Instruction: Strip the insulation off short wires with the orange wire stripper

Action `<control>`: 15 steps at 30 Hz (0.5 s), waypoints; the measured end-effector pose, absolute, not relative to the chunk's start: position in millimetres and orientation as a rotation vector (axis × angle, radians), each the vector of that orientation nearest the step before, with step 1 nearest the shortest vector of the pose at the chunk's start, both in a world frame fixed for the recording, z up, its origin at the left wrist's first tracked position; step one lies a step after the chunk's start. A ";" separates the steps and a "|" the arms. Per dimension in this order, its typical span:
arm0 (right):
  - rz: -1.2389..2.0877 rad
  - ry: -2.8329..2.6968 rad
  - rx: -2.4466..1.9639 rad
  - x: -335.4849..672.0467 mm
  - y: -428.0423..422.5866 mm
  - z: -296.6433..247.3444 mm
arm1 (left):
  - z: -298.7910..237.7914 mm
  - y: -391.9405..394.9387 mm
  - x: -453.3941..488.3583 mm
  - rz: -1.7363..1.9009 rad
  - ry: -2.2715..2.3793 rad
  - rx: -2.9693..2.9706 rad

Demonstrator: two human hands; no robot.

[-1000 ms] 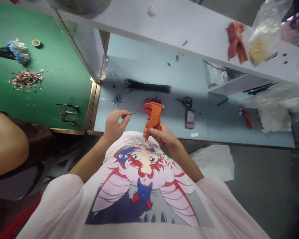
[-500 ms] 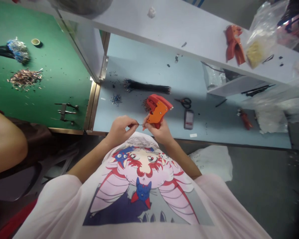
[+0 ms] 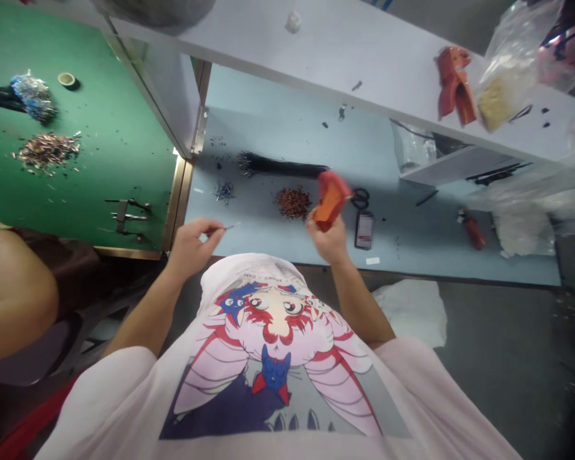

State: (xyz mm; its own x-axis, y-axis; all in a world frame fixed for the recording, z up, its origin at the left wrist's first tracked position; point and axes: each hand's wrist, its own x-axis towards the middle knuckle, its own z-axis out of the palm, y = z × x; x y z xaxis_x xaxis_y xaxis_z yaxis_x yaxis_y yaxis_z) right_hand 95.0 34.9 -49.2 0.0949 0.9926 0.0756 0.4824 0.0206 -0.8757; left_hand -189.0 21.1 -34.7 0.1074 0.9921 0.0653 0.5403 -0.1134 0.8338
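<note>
My left hand [image 3: 190,243] pinches a short thin wire piece [image 3: 229,226] near the front left corner of the light blue bench [image 3: 278,140]. My right hand [image 3: 329,237] grips an orange wire-stripper tool [image 3: 329,199], held up over the bench just left of the scissors [image 3: 360,195]. Between my hands lies a small reddish-brown pile of wire bits [image 3: 292,202]. Behind the pile stretches a bundle of black wires [image 3: 280,168].
A phone [image 3: 364,229] lies right of my right hand. A white shelf [image 3: 364,57] carries another orange tool [image 3: 453,80] and plastic bags. To the left a green table [image 3: 91,128] holds metal scraps [image 3: 45,150] and pliers [image 3: 124,214]; another person's arm [image 3: 14,300] shows there.
My hands have drawn apart: the left went left with the wire piece, the right swung the orange tool right and up. The reddish-brown pile is now uncovered.
</note>
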 end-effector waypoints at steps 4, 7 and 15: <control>0.750 -1.404 -1.649 123.4 61.3 -70.2 | -45.5 27.7 -192.3 1.081 1.511 1.152; 0.608 -1.432 -1.812 126.2 72.2 -84.8 | -55.9 30.4 -172.2 1.091 1.354 0.843; 0.632 -1.532 -1.871 119.4 58.5 -100.7 | -61.1 29.8 -146.6 1.019 1.115 0.660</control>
State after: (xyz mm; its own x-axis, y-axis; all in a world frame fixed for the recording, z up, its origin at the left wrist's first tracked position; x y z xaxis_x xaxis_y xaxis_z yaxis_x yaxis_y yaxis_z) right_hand 119.4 58.5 -100.7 0.2083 0.9777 0.0262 0.6747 -0.1243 -0.7276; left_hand -146.6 29.8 -61.1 0.0957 0.9081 -0.4078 -0.3244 0.4157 0.8497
